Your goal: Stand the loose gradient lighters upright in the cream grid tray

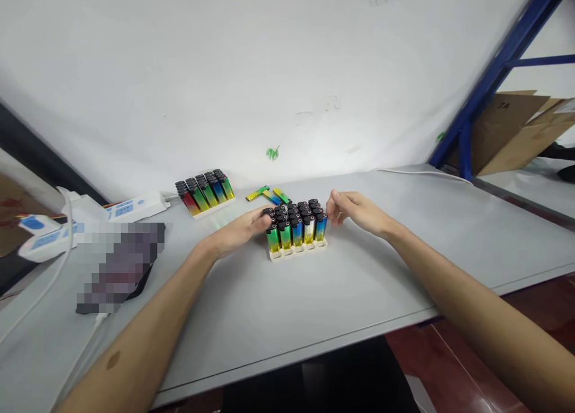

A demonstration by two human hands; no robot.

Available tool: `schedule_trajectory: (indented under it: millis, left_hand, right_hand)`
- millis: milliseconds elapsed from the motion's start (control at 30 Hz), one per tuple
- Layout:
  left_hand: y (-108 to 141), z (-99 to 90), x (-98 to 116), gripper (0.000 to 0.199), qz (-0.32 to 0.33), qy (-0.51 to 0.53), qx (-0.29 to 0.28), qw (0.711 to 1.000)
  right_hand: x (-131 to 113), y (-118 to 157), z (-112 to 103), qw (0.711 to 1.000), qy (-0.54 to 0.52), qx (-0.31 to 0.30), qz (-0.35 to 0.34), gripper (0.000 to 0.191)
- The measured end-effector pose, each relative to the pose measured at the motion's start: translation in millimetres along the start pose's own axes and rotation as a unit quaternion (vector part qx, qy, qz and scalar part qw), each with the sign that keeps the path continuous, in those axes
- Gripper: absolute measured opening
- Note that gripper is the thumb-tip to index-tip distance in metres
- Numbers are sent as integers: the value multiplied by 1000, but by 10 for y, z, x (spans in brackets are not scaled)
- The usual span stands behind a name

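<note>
Our forearms (pixel 162 305) cross the worktop's (pixel 242 317) front edge. We find the rack (pixel 299 252) of upright lighters (pixel 297 230) between our hands, well back from that edge, its long axis running hand to hand. Left hand (pixel 240 232), nearer: thumb at the left-end lighters, grip undetermined. Right hand (pixel 354 212): just beside the right end, fingers loosely curled, seemingly holding nothing.

Head view | from head height | faces forward, down | grey table (pixel 269 317) near | wall (pixel 215 72) beyond
</note>
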State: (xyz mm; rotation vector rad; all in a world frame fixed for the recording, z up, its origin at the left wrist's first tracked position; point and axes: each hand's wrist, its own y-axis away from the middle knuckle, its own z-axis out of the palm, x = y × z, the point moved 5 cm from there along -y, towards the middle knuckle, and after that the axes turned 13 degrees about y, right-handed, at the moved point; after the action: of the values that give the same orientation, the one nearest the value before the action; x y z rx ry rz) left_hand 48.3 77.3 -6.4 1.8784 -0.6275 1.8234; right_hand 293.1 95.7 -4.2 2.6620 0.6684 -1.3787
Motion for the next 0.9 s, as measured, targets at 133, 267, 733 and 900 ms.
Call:
schedule_trajectory:
  millis: [133,267,733,900]
  left_hand:
    - [-17,-44,-57,76,19,58,-8,998]
    - [-3,-72,-65,72,10,33,14,999]
    - [30,7,-43,81,-35,69,-2,997]
    - [35,-20,-71,81,-33,66,-18,997]
  right_hand:
    - [192,-80,-13,980,155,119,33,40]
    - [238,-238,121,951,281,123,-41,18]
    - [-126,-1389,733,908,335,19,-251,50]
    - [-178,-1533,930,897,343,-75,-269,56]
